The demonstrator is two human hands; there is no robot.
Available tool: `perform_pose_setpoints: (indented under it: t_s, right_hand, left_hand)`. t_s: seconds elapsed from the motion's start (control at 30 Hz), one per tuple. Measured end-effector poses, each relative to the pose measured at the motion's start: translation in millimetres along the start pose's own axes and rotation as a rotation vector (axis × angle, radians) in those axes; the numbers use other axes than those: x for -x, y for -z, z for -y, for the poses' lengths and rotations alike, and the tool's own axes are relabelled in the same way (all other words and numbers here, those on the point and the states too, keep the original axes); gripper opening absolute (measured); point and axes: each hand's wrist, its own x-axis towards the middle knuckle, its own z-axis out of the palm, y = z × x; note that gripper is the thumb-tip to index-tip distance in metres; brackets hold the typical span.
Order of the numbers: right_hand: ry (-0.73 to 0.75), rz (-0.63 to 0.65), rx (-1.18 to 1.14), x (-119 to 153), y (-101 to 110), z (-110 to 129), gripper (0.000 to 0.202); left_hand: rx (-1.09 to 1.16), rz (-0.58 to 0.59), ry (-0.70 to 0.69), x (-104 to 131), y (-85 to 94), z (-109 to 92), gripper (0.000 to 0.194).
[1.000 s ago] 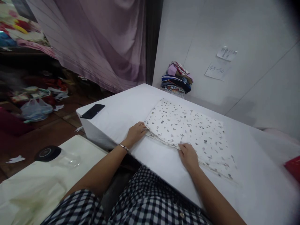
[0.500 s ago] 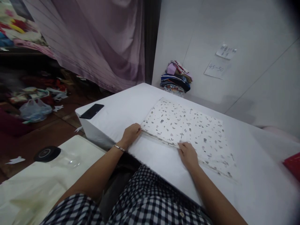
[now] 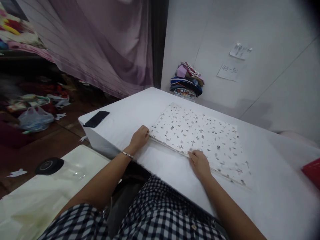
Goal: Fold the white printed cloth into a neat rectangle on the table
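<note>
A white cloth with small dark printed motifs (image 3: pixel 200 133) lies folded flat on the white-covered table (image 3: pixel 135 106). At its near left corner, my left hand (image 3: pixel 140 137) is closed, pinching the folded edge between thumb and fingers. My right hand (image 3: pixel 200 162) grips the same near edge about midway along, with its fingers curled over the cloth. Between the two hands the edge runs fairly straight, and its stacked layers show as thin lines. The thumbs are partly hidden.
A black phone (image 3: pixel 96 119) rests at the table's left corner. Folded clothes (image 3: pixel 187 81) are stacked against the wall. On the lower left surface lies a clear bottle with a black lid (image 3: pixel 50 166). Something red (image 3: pixel 312 175) sits at the right edge. A purple curtain (image 3: pixel 112 43) hangs behind.
Both hands keep hold of the cloth's near edge, which looks slightly straighter between them. The whole view has shifted a little.
</note>
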Motion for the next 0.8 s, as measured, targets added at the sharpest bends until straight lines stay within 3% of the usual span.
perform_pose_setpoints:
  t_s: [0.07, 0.2, 0.37, 0.53, 0.67, 0.8]
  right_hand:
    - [0.013, 0.011, 0.005, -1.0, 1.3, 2.7, 0.029]
    - [0.031, 0.026, -0.008, -5.1, 2.8, 8.5, 0.030]
    - [0.037, 0.086, -0.033, -9.2, 3.5, 14.0, 0.032]
    - [0.068, 0.086, 0.026, -4.9, 1.2, 13.6, 0.031]
    - [0.100, 0.087, 0.034, -2.1, 1.6, 12.4, 0.037]
    - [0.108, 0.083, -0.016, -1.8, 3.0, 12.5, 0.036]
  left_hand:
    - [0.022, 0.047, 0.037, -0.7, -0.5, 2.2, 0.014]
    - [0.019, -0.024, 0.069, -0.3, -4.4, 9.3, 0.015]
    - [-0.009, 0.054, 0.073, 2.1, -6.7, 13.4, 0.016]
    - [0.091, 0.013, 0.146, 3.9, -3.6, 15.3, 0.017]
    - [0.103, -0.045, 0.099, 2.6, -1.9, 17.6, 0.020]
    - [0.004, 0.048, 0.036, 5.8, -4.5, 18.7, 0.020]
